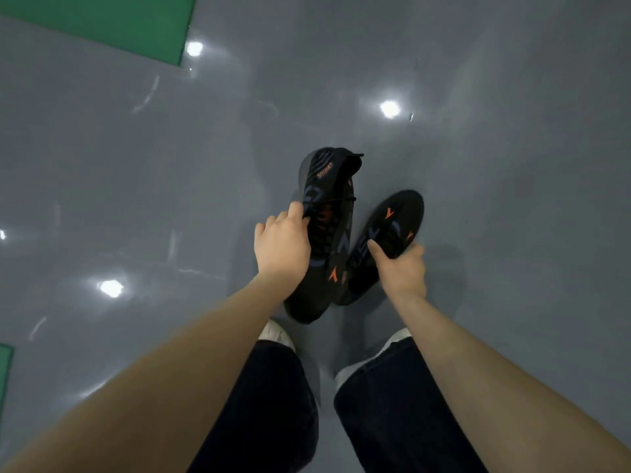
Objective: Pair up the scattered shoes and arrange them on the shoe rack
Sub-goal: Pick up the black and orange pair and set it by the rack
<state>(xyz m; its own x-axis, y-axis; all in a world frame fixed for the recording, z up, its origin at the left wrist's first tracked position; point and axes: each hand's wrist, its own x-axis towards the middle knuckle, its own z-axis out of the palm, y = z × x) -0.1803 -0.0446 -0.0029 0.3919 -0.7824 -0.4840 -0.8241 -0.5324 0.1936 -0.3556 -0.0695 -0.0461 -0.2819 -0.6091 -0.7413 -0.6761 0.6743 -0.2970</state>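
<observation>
Two matching black sneakers with orange marks are held above the floor in front of me. My left hand (281,245) grips the left black sneaker (329,186) at its side, its heel pointing away from me and its toe down toward my feet. My right hand (401,268) is closed around the middle of the right black sneaker (397,216), whose toe points away and up to the right. The two shoes touch near their lower ends. No shoe rack is in view.
Glossy grey floor (136,172) with bright lamp reflections spreads all around. A green floor patch (112,22) lies at the top left, and another green strip (5,377) at the left edge. My legs in dark trousers and light shoes (276,332) stand below the sneakers.
</observation>
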